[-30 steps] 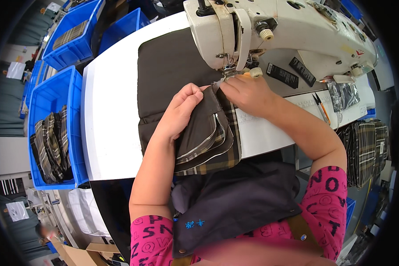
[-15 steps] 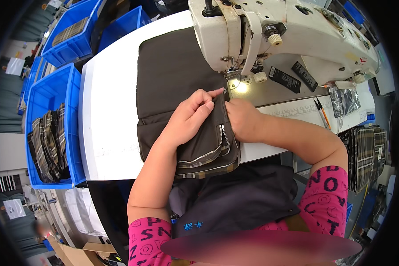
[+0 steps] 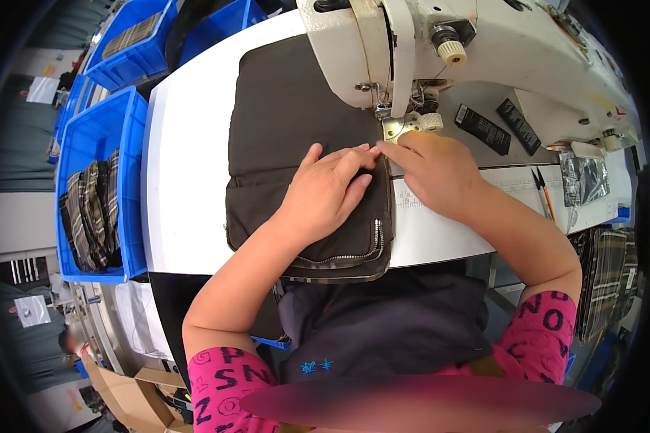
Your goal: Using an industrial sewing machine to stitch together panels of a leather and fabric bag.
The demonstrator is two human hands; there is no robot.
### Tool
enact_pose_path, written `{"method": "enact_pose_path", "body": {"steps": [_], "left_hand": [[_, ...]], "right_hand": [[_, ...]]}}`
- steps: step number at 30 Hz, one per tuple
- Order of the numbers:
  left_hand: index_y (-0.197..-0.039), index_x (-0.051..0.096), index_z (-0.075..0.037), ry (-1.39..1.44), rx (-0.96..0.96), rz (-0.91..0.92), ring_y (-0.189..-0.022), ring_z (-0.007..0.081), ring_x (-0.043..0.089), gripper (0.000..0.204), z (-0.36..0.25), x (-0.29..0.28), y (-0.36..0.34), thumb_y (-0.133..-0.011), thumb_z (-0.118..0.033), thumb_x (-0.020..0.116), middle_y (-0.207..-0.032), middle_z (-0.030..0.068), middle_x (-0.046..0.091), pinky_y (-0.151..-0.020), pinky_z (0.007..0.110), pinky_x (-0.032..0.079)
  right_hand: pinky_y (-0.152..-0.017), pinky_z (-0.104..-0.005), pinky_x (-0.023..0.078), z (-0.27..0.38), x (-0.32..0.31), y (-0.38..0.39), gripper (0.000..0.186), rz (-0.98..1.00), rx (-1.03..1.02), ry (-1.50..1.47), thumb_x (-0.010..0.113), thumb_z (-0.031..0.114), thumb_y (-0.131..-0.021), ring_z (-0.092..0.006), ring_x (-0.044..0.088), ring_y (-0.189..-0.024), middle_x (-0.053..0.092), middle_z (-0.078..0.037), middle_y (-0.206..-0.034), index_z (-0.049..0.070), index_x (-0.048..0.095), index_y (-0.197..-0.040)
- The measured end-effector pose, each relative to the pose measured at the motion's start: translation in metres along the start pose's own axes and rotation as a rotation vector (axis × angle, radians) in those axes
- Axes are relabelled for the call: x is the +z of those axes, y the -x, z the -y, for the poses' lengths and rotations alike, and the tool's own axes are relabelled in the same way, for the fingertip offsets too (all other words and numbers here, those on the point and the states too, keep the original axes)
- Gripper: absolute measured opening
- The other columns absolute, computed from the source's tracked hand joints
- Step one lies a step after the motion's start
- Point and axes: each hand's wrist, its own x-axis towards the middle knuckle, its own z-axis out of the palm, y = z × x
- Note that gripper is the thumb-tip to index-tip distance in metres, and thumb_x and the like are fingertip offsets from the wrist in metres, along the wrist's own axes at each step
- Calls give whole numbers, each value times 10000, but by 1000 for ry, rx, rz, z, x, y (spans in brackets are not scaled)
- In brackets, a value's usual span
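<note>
A: Far L?
B: Blue bin (image 3: 131,195), w/ plaid pcs. (image 3: 90,213) inside.

A: Workpiece?
B: Dark fabric pc. (image 3: 285,108), flat on white tabletop (image 3: 188,180), R edge just beside needle plate (image 3: 393,130). Vs. 1 sec. ago: front layer no longer folded up; plaid lining mostly covered, only a thin strip at bottom edge.

A: L hand?
B: L hand (image 3: 328,187) half open, palm down on the pc., fingers loosely spread, thumb apart. Earlier pinch on the layer is released; fingertips at R edge. Zip (image 3: 343,257) below runs along the bottom, turns up at R corner.

A: R hand?
B: R hand (image 3: 440,169) partly curled, fingertips meeting L ones at same edge. Whether it grips cloth: can't tell.

A: Meaning?
B: Judged: layers now lie together at the edge; plate looks bare, so prob. handling, no stitching this inst. Cloth under foot: unconfirmed.

A: Far R?
B: Snips (image 3: 544,195) on tabletop; plaid stack (image 3: 603,281) beyond, lower.
</note>
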Motion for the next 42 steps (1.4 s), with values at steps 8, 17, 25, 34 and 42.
{"method": "enact_pose_path", "body": {"steps": [8,17,25,34,42], "left_hand": [[-1257,683,-48,-47,65,-176,-1335,298,615,354,-14,25,5,-904,-60,712,-1385,102,684,-1015,426,522],[-1267,684,-65,-59,66,-170,-1348,265,608,361,-2,24,-4,-906,-59,705,-1402,70,678,-1020,436,529],[-1282,690,-90,-55,36,-174,-1368,265,592,361,10,22,-19,-922,-90,681,-1428,63,663,-1062,483,516],[-1234,712,-98,-32,73,-250,-1225,302,667,374,10,20,-22,-865,-38,698,-1330,111,692,-975,397,572],[-1211,746,-113,-153,106,-243,-1227,282,674,348,10,16,-20,-872,-40,709,-1322,77,702,-947,377,596]], "right_hand": [[-709,-418,531,-5,0,0,462,49,64,67,721,51,-806,-279,639,-812,600,-72,-961,83,706,-1266],[-750,-379,547,-7,4,-1,448,26,66,124,772,109,-777,-242,623,-903,617,-33,-950,55,715,-1219],[-605,-386,530,-8,3,-3,440,-16,37,125,725,63,-795,-236,653,-705,590,-40,-946,87,724,-1235],[-645,-383,529,-9,4,-3,407,-7,-6,69,741,56,-757,-235,650,-782,597,-30,-971,77,743,-1163],[-765,-374,524,-3,4,-1,409,-89,-64,119,750,62,-732,-207,634,-1072,671,-38,-1211,57,746,-1141]]}}
